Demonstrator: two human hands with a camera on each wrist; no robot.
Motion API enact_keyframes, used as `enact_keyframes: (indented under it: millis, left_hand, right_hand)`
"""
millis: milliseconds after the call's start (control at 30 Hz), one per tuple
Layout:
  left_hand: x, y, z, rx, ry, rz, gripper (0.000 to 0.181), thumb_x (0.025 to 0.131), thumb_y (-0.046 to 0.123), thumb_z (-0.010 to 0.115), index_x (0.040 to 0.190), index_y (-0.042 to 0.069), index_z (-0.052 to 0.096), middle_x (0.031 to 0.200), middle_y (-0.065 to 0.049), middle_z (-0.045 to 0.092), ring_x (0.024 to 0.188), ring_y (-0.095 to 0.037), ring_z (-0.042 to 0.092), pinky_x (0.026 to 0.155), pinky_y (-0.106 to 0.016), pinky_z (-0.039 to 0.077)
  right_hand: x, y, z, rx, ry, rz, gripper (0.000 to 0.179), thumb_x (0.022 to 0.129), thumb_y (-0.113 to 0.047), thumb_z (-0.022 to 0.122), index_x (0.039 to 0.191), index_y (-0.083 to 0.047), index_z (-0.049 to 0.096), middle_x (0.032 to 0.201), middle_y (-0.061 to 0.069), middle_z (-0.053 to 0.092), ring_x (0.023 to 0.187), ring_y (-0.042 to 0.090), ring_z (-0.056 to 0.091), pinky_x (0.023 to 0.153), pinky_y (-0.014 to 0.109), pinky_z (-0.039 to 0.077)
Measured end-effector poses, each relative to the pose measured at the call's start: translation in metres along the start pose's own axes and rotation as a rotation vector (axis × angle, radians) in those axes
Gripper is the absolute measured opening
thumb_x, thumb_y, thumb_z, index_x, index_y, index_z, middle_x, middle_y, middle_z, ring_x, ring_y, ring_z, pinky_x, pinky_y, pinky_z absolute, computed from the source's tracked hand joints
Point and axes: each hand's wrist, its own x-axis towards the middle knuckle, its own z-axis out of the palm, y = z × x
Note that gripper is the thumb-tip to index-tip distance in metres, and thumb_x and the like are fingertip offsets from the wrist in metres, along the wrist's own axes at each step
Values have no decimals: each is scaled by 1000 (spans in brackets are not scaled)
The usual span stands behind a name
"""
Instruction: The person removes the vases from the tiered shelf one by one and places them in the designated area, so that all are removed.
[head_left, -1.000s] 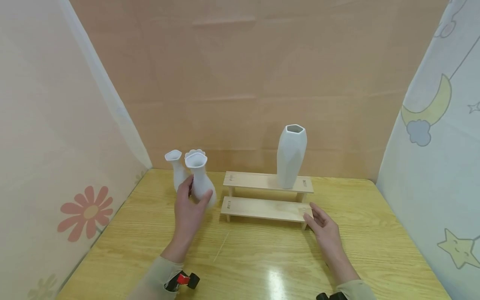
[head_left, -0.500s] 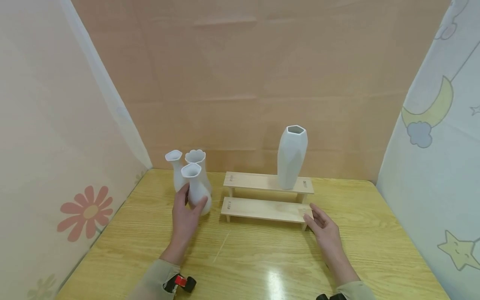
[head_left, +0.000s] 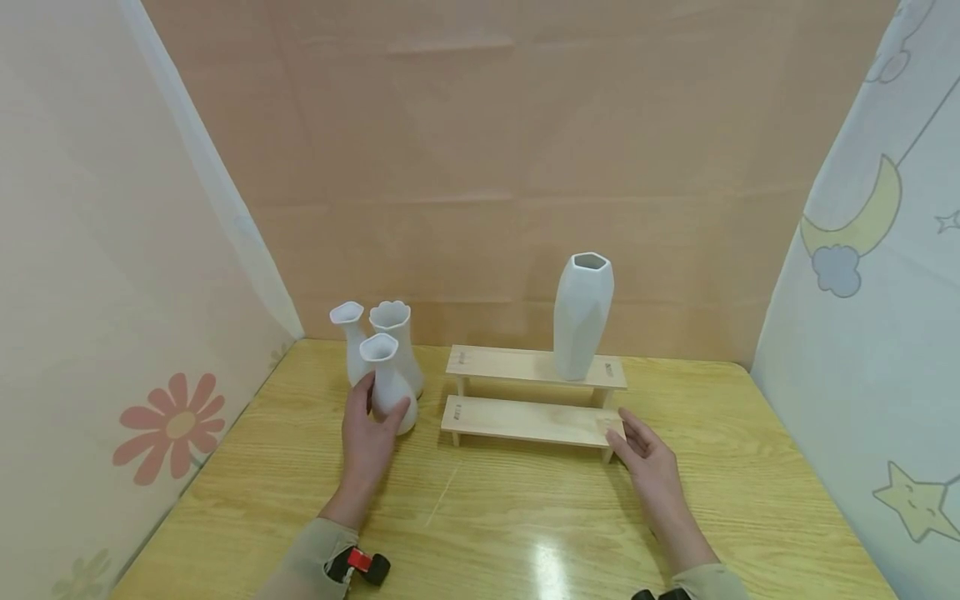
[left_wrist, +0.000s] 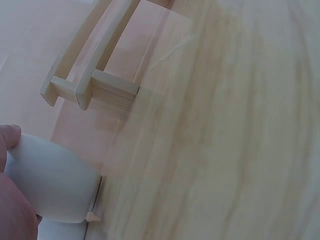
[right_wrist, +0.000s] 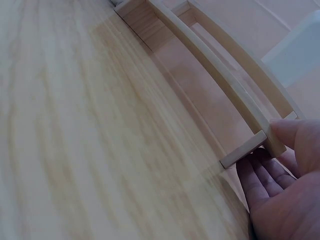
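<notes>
My left hand [head_left: 367,437] grips the lower body of a white narrow-necked vase [head_left: 392,387], thumb on its right side. In the left wrist view the base of this vase [left_wrist: 55,180] sits at the tabletop. Right behind it stand a vase with a scalloped rim [head_left: 405,350] and another slim vase with a flared rim [head_left: 354,337]. My right hand [head_left: 651,458] holds the right end of the two-step wooden stand [head_left: 532,421]. In the right wrist view its thumb rests on the lower board's edge, and the fingers curl by the leg underneath.
A tall faceted white vase [head_left: 583,321] stands toward the right of the upper step [head_left: 502,362]. Wood-grain tabletop [head_left: 487,533] extends in front. A brown backdrop [head_left: 525,167] closes the rear, and patterned cloth walls [head_left: 862,375] stand at both sides.
The left hand has brought its vase down and toward me, slightly left, uncovering the scalloped vase behind. The right hand and the stand have stayed in place.
</notes>
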Motion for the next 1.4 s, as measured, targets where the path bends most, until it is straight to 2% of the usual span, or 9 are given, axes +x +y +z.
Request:
enact_keyframes:
  millis: [167, 300, 400, 500, 733, 1000, 1233, 1400]
  left_hand:
    - [1, -4, 1, 7, 7, -2, 69, 100, 10, 84, 157, -3, 48, 156, -24, 51, 145, -42, 50, 121, -61, 40]
    - [1, -7, 1, 12, 1, -4, 69, 101, 12, 83, 158, -2, 47, 156, -24, 51, 143, -42, 50, 120, -60, 41]
    - [2, -8, 0, 13, -4, -7, 70, 102, 13, 83, 159, -2, 45, 156, -24, 50, 143, -42, 50, 120, -60, 41]
    - [3, -9, 0, 10, -7, -11, 70, 102, 13, 82, 160, -2, 45, 156, -24, 50, 143, -42, 50, 119, -61, 41]
    - [3, -9, 1, 24, -17, -31, 72, 103, 15, 82, 161, -2, 43, 158, -24, 49, 143, -42, 49, 120, -62, 41]
    - [1, -8, 2, 40, -3, -26, 73, 101, 15, 84, 160, -2, 44, 156, -25, 50, 143, -44, 50, 119, -64, 41]
    - [0, -7, 2, 31, -1, -30, 72, 101, 15, 83, 160, -2, 44, 157, -24, 50, 143, -44, 50, 119, -65, 41]
    - [3, -4, 1, 21, 18, -25, 82, 98, 16, 87, 164, 2, 39, 163, -23, 45, 149, -42, 43, 122, -64, 37]
  right_hand:
    - [0, 1, 0, -2, 0, -6, 82, 108, -50, 69, 175, -18, 33, 179, 10, 27, 164, 33, 28, 125, 39, 35]
    - [0, 1, 0, -10, 10, -14, 82, 108, -49, 69, 174, -17, 34, 179, 12, 29, 163, 35, 29, 118, 23, 41]
    - [1, 1, 0, -4, 15, -20, 80, 109, -48, 70, 174, -16, 36, 178, 13, 29, 162, 36, 30, 106, 9, 42]
    - [1, 2, 0, 8, 10, -16, 79, 109, -46, 70, 174, -16, 35, 179, 13, 29, 163, 35, 29, 98, 3, 42]
    - [3, 4, -1, 23, 10, 3, 76, 111, -41, 68, 174, -17, 34, 179, 13, 28, 163, 34, 29, 97, 2, 42]
    - [3, 3, -1, 26, 0, 12, 76, 111, -42, 68, 175, -17, 33, 180, 9, 26, 164, 32, 27, 113, 16, 42]
    - [2, 2, 0, 27, 1, 19, 76, 112, -40, 67, 175, -16, 33, 180, 12, 25, 165, 34, 26, 111, 14, 42]
    - [2, 1, 0, 31, 1, 10, 75, 112, -40, 68, 174, -16, 34, 180, 11, 25, 164, 34, 26, 110, 13, 42]
